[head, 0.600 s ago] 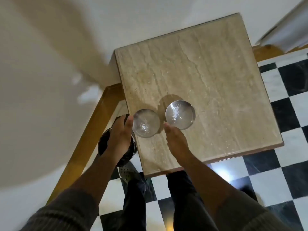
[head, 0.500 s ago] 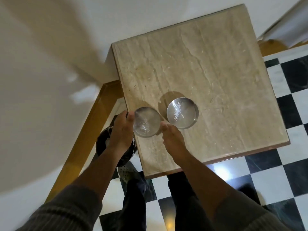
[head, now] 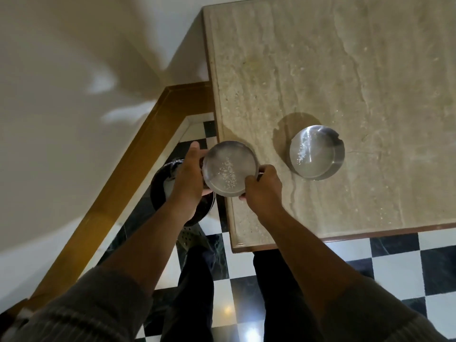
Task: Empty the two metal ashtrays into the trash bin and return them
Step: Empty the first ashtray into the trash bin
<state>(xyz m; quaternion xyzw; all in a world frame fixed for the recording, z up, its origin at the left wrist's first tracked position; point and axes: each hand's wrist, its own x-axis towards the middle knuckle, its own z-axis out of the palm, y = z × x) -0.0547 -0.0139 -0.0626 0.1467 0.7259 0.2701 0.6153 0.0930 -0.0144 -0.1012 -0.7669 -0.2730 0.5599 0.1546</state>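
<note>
Right now, both hands are holding one round metal ashtray [head: 230, 168] at the left edge of the stone table [head: 345, 70]. The left hand [head: 188, 177] is cupping the ashtray's left side, with its thumb pointing up past the rim. The right hand [head: 264, 187] is gripping the ashtray's near right rim, with its fingers curled around it. Little white specks are lying in the bottom of this ashtray. It is hanging partly over the table edge, and I cannot tell if it is touching the table. The second ashtray [head: 316, 152] is sitting on the table to the right, apart from the first one and away from both hands. It is showing white specks inside too, and a small notch in its rim. Down on the floor, just left of the table, a dark round trash bin [head: 161, 183] is standing under the left hand. The black and white checkered floor [head: 394, 265] is showing below, and a wooden baseboard [head: 128, 176] is running along the white wall.
</note>
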